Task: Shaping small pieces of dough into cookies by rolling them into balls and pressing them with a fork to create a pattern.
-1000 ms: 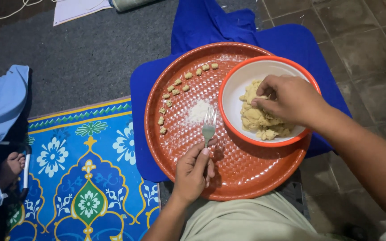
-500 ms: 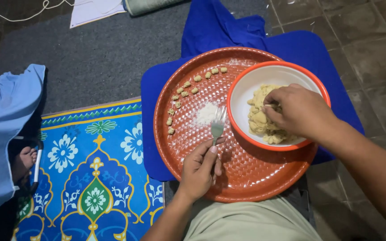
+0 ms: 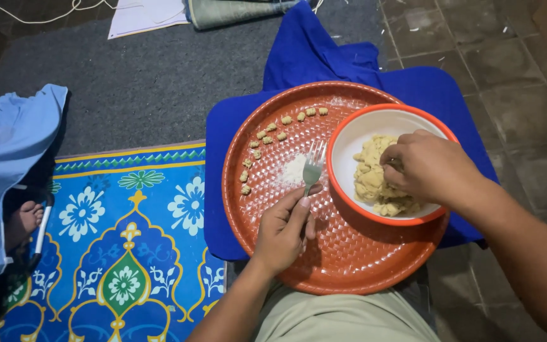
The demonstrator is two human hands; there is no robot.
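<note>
A: What is the left hand (image 3: 282, 231) doing?

B: It is closing round the handle of a metal fork (image 3: 311, 168), thumb lying along the top of the handle and fingers curling underneath. The tines are pointing away from the palm, up the tray.

A: And just past those tines?

B: A small heap of white flour (image 3: 294, 170) is sitting beside the fork's head, on the woven floor of the round red-brown tray (image 3: 349, 266). Farther out from the grip, beyond the flour, a curved row of small dough pieces (image 3: 267, 136) is running along the tray's far left edge.

A: The right hand (image 3: 428, 168)?

B: It is reaching down into a bowl with an orange rim and white inside (image 3: 356, 130), fingers bunching together on a lump of pale yellow dough (image 3: 368, 180). The fingertips are pressing into the dough, pinching at it; how much they are holding I cannot tell, since the knuckles are covering it.

A: Where is the bowl sitting?

B: On the tray's right half, just to the right of the fork, its rim nearly touching the tines.

A: What is lying under everything?

B: A blue cloth (image 3: 314, 54) is spreading out beneath the tray. Left of the fork hand, a blue patterned mat (image 3: 121, 253) is lying on grey carpet (image 3: 147, 82). At the far left, another person's bare foot (image 3: 23, 221) is showing below a light blue garment (image 3: 4, 171).
</note>
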